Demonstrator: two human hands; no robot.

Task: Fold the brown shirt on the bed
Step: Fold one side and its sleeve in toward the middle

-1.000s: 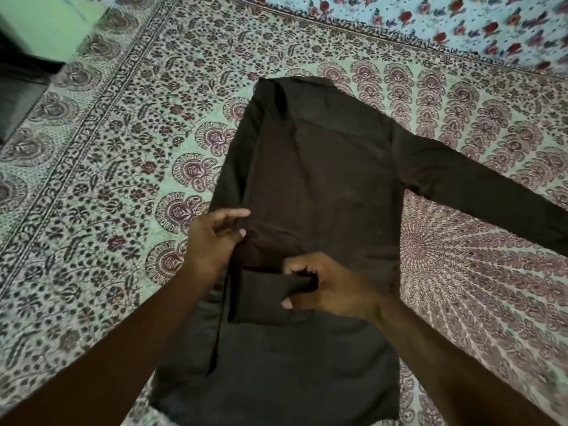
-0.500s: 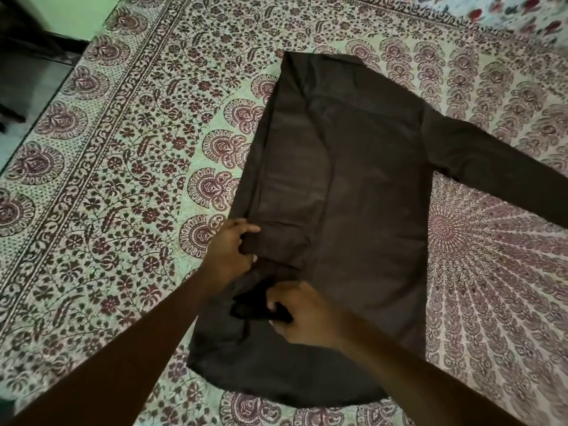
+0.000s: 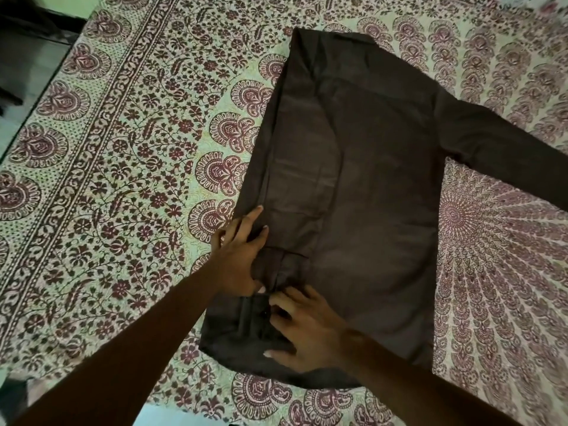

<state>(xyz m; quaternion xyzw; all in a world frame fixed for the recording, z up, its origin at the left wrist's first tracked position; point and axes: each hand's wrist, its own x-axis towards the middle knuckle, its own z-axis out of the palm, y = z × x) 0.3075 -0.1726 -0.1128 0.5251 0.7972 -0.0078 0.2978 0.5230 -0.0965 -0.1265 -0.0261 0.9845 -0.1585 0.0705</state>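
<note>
Surface: bed (image 3: 66, 96) covered edge to edge by a bedsheet (image 3: 123, 192) printed with maroon flowers and paisleys on a pale ground; a mandala of radiating petals fills its right side.
Right hand (image 3: 304, 330): nearest, reaching in from the near right. Its fingers are spread and only slightly bent, lying on the near left part of the brown shirt (image 3: 368, 195), fingertips at the cuff (image 3: 242, 321). It grasps nothing and presses the cloth flat.
Cuff: the end of the folded-in sleeve (image 3: 295, 186), lying on the shirt's near left corner, just beyond the hem.
Left hand (image 3: 242, 256): just beyond and left of the right hand, the two almost touching. Its fingers stretch out along the shirt's folded left edge, palm down. The hand is released, not clenched, and rests on the fabric.
Brown shirt: flat on the middle of the bed, hem near, collar (image 3: 335, 36) far. Its left side is folded inward over the body, giving a straight left edge.
Folded-in sleeve: runs along that left side from the far shoulder towards the hands.
Outstretched sleeve (image 3: 504, 155): unfolded, running from the right shoulder across the mandala to the picture's right edge.
Floor (image 3: 21, 72): dark, beyond the bed's far left edge.
</note>
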